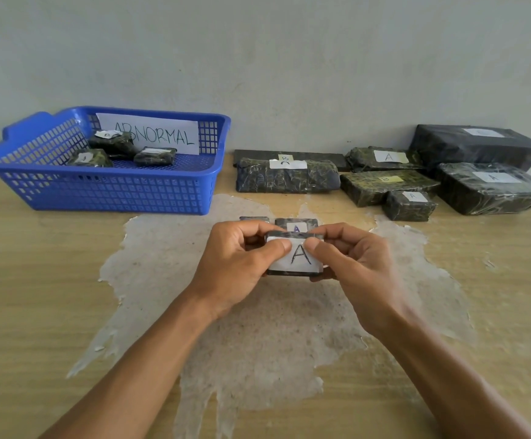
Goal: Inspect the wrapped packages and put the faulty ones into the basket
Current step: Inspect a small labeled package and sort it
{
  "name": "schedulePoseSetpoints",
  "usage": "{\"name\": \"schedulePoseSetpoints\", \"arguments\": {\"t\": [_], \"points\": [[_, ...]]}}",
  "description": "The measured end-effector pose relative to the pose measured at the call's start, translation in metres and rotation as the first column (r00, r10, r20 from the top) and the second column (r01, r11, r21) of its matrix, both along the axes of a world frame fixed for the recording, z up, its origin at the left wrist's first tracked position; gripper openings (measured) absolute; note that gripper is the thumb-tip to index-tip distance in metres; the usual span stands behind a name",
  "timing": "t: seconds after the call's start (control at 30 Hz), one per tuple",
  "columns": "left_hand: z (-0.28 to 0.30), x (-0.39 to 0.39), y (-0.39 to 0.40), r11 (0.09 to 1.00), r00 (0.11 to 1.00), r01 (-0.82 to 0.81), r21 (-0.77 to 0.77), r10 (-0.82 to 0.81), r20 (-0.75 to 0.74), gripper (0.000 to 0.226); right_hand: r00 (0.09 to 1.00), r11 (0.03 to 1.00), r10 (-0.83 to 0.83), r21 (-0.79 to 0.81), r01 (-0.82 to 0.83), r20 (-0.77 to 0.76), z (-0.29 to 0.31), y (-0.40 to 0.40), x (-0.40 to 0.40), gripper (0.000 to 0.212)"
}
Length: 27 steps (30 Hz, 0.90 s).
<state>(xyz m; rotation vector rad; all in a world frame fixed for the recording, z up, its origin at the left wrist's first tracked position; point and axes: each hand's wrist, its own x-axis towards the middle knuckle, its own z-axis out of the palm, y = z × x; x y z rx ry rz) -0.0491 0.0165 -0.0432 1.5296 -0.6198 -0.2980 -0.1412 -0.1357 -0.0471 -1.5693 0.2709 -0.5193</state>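
Both hands — left point(235, 261), right point(353, 264) — pinch a small "A" package point(299, 258) in a two-sided grip above the worktop point(36, 280); three packages lie in the blue basket point(106, 188) — others sit right.

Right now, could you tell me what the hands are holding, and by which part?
Both hands hold one small wrapped package labelled A: the left hand pinches its left end, the right hand its right end.
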Motion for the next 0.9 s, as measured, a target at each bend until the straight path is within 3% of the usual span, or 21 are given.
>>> {"name": "schedulePoseSetpoints", "arguments": {"t": [0.13, 0.3, 0.5, 0.67, 0.83, 0.9], "points": [[0.0001, -0.0006, 0.0, 1.0, 1.0, 0.001, -0.009, -0.001, 0.021, 0.011, 1.0, 1.0, 0.012, -0.029, -0.013, -0.009, 0.0005, 0.0012, 0.0002, 0.007], [-0.0026, -0.0015, -0.0023, 0.999, 0.998, -0.011, -0.03, 0.009, -0.056, 0.009, 1.0, 0.998, -0.012, -0.061, 0.014, 0.028, 0.0016, -0.0005, 0.0005, 0.015], [-0.0031, 0.0005, -0.0032, 0.998, 0.998, -0.059, -0.024, 0.058, -0.015, 0.017, 1.0, 1.0, 0.001, -0.005, -0.002, -0.013, 0.0029, -0.0012, -0.0011, 0.009], [-0.0019, 0.0024, -0.0023, 0.993, 0.992, -0.104, -0.047, 0.1, -0.076, 0.015, 0.999, 0.999, 0.031, 0.024, -0.031, -0.023, 0.0052, -0.0025, -0.001, 0.015], [0.0004, 0.0022, 0.0006, 0.996, 0.989, 0.067, -0.058, -0.074, -0.131, 0.013, 0.999, 0.999, -0.046, 0.018, 0.046, -0.014, 0.0053, -0.0058, -0.001, 0.014], [0.002, 0.001, 0.0015, 0.989, 0.979, 0.146, -0.025, -0.148, -0.142, 0.022, 0.998, 0.997, -0.066, 0.038, 0.067, -0.018, 0.0052, -0.0075, -0.001, 0.013]]}}
